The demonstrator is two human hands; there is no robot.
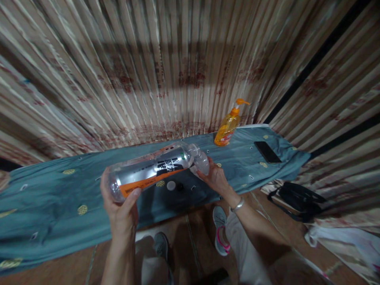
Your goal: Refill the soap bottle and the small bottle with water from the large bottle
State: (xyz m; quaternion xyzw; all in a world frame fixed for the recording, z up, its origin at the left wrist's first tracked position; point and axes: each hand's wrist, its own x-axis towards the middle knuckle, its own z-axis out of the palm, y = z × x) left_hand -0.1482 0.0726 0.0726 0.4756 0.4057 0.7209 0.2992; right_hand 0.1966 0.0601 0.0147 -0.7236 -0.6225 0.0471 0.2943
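Note:
My left hand (120,204) grips the base of a large clear plastic bottle (151,168) with a silver and orange label, held nearly level above a table. Its neck points right into a smaller clear container (202,161), which my right hand (215,178) holds from below. A bracelet (237,204) sits on my right wrist. Beneath the bottle, a white cap (171,185) and a small dark cap (180,186) lie on the teal cloth (53,190) that covers the table.
An orange pump bottle (227,126) stands at the table's back right, and a black phone (267,152) lies flat near the right end. Striped curtains hang behind. A black bag (298,198) and a white bag (341,237) lie on the floor at right.

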